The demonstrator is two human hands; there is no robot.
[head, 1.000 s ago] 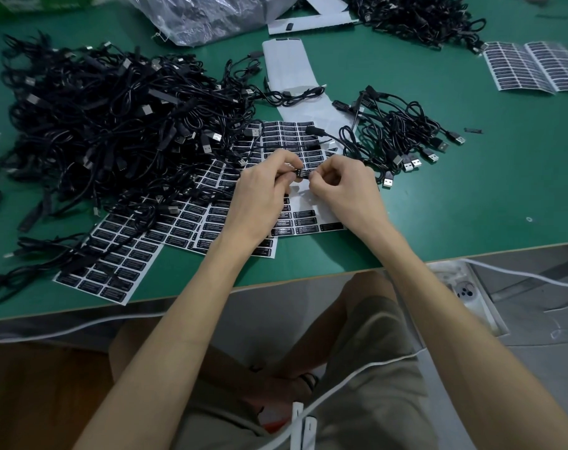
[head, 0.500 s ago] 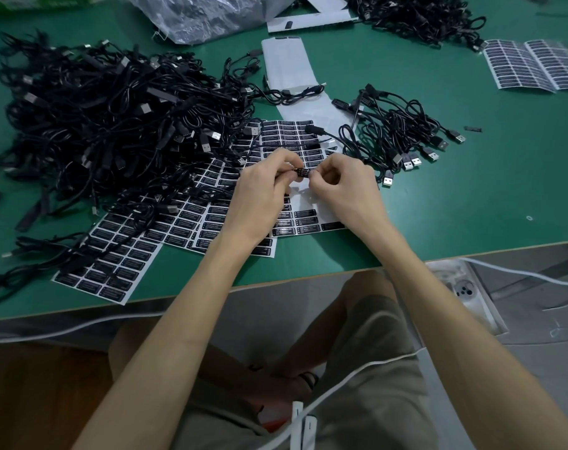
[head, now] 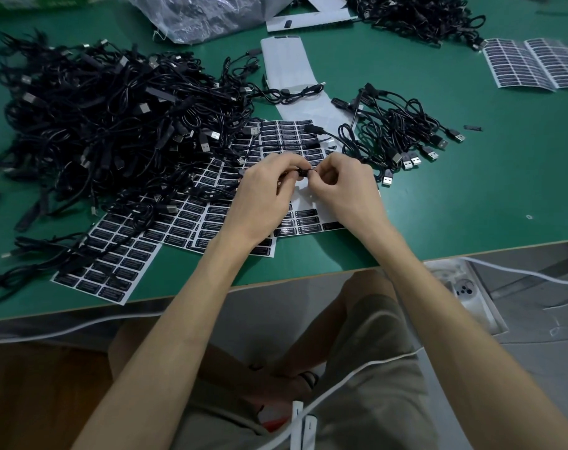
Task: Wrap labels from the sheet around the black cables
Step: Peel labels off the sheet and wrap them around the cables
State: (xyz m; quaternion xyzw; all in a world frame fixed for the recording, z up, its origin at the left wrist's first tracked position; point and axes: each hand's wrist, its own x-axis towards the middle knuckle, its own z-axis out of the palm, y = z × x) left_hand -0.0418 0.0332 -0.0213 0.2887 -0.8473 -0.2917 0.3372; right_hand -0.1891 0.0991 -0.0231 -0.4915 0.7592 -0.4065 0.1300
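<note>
Both grips narrow: left hand (head: 263,196) pinches the black cable (head: 303,172), judged light, limp and thin, best held close either side of the wrap spot, right hand (head: 344,190) pinches it just beyond, label sheet (head: 308,222) beneath both grips; label itself hidden inside the pinch.

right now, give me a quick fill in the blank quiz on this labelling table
1. The table top is ____.
2. The left hand and right hand pinch a black cable over a sheet of ____.
3. The large cable heap lies on the person's ____ side.
4. The small cable bundle ends in silver ____ plugs.
Missing words: green, labels, left, USB.
</note>
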